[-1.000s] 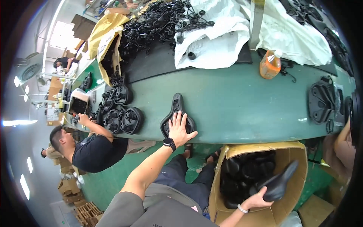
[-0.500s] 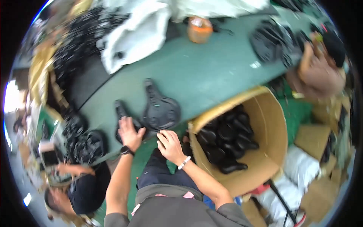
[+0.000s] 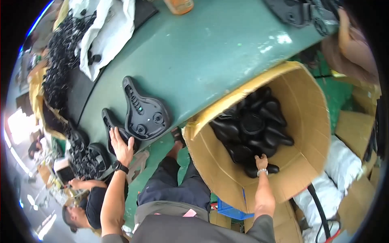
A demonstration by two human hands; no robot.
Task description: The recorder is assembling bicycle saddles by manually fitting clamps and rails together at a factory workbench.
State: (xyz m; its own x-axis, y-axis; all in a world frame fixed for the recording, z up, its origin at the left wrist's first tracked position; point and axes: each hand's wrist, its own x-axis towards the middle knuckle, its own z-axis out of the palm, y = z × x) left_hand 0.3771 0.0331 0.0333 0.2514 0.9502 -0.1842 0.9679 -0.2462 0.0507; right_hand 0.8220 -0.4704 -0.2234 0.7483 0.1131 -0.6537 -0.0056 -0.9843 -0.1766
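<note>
1. Step in hand, as I read it: you're pulling black bike saddles out of the cardboard box (image 3: 308, 133) at right of frame and laying them on the green table (image 3: 210, 52).
2. Your right hand (image 3: 261, 163) is down in the box, fingers curled onto a saddle in the box (image 3: 259, 169) at the lower edge of the pile. Can't tell if the grip is actually closed.
3. Your left hand (image 3: 121, 145) lies flat and spread on the small saddle (image 3: 111, 126) at the table's near edge, pressing, not gripping. The big saddle (image 3: 145, 112) sits underside-up just beside it.
4. Next move likely calls for a firm pinch on one saddle only, then a lift clear of the box wall.
5. Versus half a second ago: your right hand was on the table by the big saddle; now it's in the box. Left hand unchanged. View swung right.
</note>
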